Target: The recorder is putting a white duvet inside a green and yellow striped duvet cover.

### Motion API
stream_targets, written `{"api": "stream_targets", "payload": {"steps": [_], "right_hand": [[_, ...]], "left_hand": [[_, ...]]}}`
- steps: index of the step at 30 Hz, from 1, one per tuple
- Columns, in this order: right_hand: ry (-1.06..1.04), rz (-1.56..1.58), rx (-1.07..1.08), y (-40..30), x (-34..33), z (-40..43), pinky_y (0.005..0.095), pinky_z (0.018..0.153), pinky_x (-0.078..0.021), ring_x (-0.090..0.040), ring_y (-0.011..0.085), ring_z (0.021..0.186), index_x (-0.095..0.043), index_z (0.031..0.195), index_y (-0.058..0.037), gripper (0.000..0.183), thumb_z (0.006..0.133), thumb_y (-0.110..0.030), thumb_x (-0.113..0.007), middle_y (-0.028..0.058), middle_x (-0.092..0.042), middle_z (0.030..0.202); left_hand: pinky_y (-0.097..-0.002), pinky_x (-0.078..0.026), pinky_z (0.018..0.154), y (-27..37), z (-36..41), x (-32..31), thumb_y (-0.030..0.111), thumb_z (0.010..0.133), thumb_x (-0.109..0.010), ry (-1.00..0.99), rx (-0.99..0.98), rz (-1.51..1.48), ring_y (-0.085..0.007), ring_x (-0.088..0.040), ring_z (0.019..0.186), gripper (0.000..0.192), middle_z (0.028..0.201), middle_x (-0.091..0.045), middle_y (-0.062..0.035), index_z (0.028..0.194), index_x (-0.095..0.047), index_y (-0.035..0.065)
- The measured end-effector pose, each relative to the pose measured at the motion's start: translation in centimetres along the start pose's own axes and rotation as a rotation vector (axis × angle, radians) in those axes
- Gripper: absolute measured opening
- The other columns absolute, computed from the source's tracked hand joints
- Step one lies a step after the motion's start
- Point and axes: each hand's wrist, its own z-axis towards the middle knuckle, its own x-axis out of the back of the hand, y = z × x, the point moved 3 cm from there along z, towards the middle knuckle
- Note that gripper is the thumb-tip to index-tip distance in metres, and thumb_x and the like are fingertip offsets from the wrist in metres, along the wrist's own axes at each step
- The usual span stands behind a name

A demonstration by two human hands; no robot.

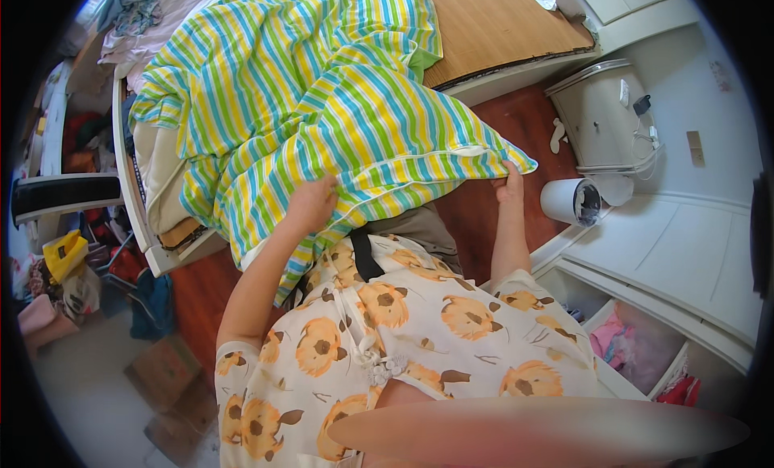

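A duvet cover [290, 105] striped in green, yellow, blue and white spreads over the bed and hangs off its near edge towards my lap. Near the pointed corner on the right, my right hand [511, 184] pinches the fabric between thumb and fingers. My left hand [314, 205] is closed on the cloth near the lower edge, its fingertips partly hidden. Between the two hands runs a long pale seam or zip line [405, 162], with a small white gap [470, 150] close to the right corner. Whether a quilt lies inside cannot be told.
A bare wooden bed board [502, 26] lies beyond the cover. To the right are a bedside cabinet [598, 117], a white bin [568, 201] and a drawer [641, 347] holding clothes. A yellow bag [65, 255] and cardboard boxes [163, 371] are at left.
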Motion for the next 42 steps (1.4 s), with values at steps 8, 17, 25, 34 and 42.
{"api": "stream_targets", "payload": {"steps": [8,17,25,34,42], "right_hand": [[0.025,0.102,0.115,-4.5,-3.9,0.2,0.0399,0.089,-0.0474,-0.057,0.0242,0.104,-0.051,0.119,-0.0032,0.039,0.086,-0.018,-0.062,0.0096,-0.058,0.115],[-0.208,0.089,0.324,-8.7,-4.5,-0.8,0.0384,0.095,-0.0426,-0.053,0.0224,0.11,-0.047,0.124,-0.0025,0.037,0.091,-0.017,-0.055,0.0097,-0.054,0.12],[-0.026,0.051,0.213,-7.5,-3.1,1.3,0.04,0.09,-0.0473,-0.057,0.0244,0.106,-0.05,0.12,0.0001,0.037,0.089,-0.018,-0.058,0.0118,-0.057,0.117],[0.287,-0.394,-0.119,-0.7,3.4,6.9,0.0355,0.086,-0.0483,-0.062,0.0251,0.096,-0.055,0.115,0.0049,0.04,0.082,-0.016,-0.064,0.0125,-0.062,0.11],[-0.362,-0.985,0.511,-0.1,-17.3,-3.6,0.0264,0.066,-0.0523,-0.063,0.0177,0.082,-0.057,0.11,0.0033,0.027,0.09,-0.015,-0.055,0.0099,-0.063,0.098]], "left_hand": [[-0.0439,-0.047,0.074,0.3,0.0,-3.1,0.012,0.076,-0.06,0.041,0.02,0.017,-0.0332,-0.057,0.096,0.018,0.105,-0.059,-0.0179,0.093,-0.059,0.0054],[-0.0427,-0.043,0.082,2.5,-1.9,-1.1,0.007,0.066,-0.067,0.644,-0.196,0.258,-0.0357,-0.052,0.098,0.021,0.11,-0.055,-0.0169,0.085,-0.057,0.0052],[-0.0418,-0.042,0.073,-0.7,-0.7,-4.2,0.013,0.078,-0.061,0.231,0.037,0.036,-0.0301,-0.06,0.082,0.016,0.08,-0.064,-0.0099,0.093,-0.057,0.0094],[-0.0425,-0.042,0.076,-1.3,-6.2,-2.6,0.013,0.078,-0.059,0.391,-0.037,-0.152,-0.0305,-0.06,0.083,0.015,0.091,-0.063,-0.0128,0.092,-0.059,0.0066],[-0.0369,-0.049,0.076,-15.0,-22.0,-3.3,0.02,0.08,-0.061,0.975,0.752,-0.221,-0.0294,-0.061,0.086,0.024,0.095,-0.061,-0.0135,0.097,-0.062,0.0022]]}}
